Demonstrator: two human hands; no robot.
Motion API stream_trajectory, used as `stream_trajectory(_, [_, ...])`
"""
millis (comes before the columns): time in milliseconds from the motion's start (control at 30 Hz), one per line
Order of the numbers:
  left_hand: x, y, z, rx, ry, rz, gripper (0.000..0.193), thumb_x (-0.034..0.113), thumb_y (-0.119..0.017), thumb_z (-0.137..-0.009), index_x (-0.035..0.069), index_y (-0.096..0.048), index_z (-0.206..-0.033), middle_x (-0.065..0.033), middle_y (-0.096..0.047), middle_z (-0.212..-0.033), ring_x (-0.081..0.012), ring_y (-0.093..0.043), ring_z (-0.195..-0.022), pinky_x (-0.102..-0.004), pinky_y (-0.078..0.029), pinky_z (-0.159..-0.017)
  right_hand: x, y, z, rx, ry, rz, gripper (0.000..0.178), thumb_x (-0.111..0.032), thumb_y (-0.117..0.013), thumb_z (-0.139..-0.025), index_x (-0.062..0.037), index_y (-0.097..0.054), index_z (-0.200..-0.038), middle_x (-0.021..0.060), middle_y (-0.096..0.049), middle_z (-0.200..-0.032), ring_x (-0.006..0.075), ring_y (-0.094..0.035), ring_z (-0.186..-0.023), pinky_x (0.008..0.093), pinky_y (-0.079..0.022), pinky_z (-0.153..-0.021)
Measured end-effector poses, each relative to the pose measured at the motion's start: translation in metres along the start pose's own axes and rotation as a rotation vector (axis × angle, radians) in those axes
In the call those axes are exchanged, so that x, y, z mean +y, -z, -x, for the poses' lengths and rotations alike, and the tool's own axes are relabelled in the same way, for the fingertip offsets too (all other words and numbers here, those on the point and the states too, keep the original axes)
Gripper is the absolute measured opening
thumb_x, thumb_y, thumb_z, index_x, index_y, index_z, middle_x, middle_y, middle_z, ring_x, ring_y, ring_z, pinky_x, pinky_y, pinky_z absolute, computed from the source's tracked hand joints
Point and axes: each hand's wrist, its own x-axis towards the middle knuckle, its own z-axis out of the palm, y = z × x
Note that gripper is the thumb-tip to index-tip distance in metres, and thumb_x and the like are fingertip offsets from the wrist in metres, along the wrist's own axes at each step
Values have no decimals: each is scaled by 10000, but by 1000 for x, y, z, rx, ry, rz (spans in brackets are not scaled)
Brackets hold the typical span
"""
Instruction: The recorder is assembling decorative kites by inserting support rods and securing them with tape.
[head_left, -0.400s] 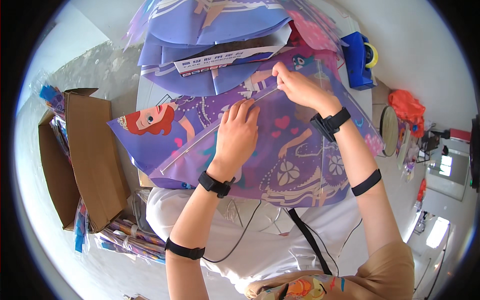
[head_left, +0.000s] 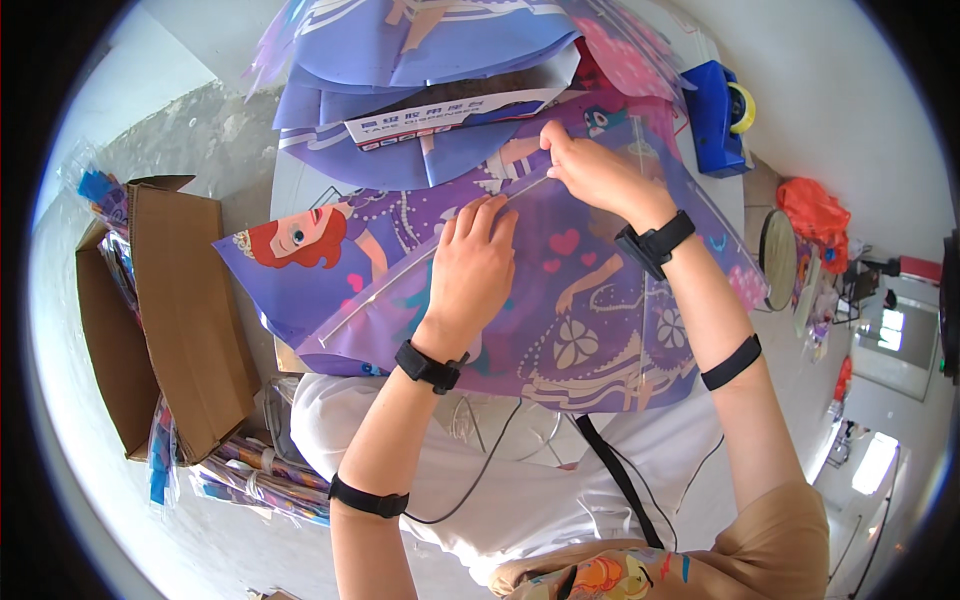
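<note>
A purple printed plastic sheet (head_left: 590, 290) with cartoon figures lies in front of me, its near edge over my lap. Along its slanted upper-left edge runs a thin white rod (head_left: 375, 296). My left hand (head_left: 472, 262) rests palm down on the sheet, fingers stretched out over that edge and the rod. At the rod's upper end, my right hand (head_left: 598, 180) is closed, thumb and fingers pinching the rod by the sheet's edge; the exact grip is partly hidden. Another printed sheet with a red-haired figure (head_left: 300, 238) shows beneath.
Beyond my hands, an open white box (head_left: 450, 118) sits among stacked blue-purple sheets (head_left: 430, 45). A blue tape dispenser (head_left: 712, 120) stands on the table's right side. To the left are a cardboard box (head_left: 190, 310) and bundled wrapped items (head_left: 265, 475) on the floor.
</note>
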Motion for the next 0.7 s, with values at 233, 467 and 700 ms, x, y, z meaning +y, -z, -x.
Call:
stream_trajectory(233, [0, 1, 1, -4, 2, -17, 438, 69, -672, -778, 44, -569, -1203, -87, -517, -1309, -290, -475, -1229, -411, -425, -989, -14, 5, -3, 56, -187, 146, 420, -162, -715, -834, 19, -398, -1043, 227, -625, -841, 410, -632, -802, 459, -491, -650])
stream_trajectory(467, [2, 2, 1, -11, 2, -58, 423, 84, -661, -785, 29, -574, -1195, -96, -527, -1305, -268, -471, -1249, -392, -419, -1001, 19, 1, 0, 328, -220, 269, 622, -363, -846, -697, 27, -469, -1002, 198, -650, -813, 378, -655, -781, 436, -514, -675])
stream_trajectory(700, [3, 1, 1, -12, 10, -57, 444, 78, -667, -782, 56, -561, -1212, -77, -526, -1303, -274, -476, -1234, -405, -425, -987, 19, -14, 21, 573, -406, -767, 311, -231, -717, -876, -14, -551, -1025, 155, -679, -991, 255, -690, -863, 326, -545, -703])
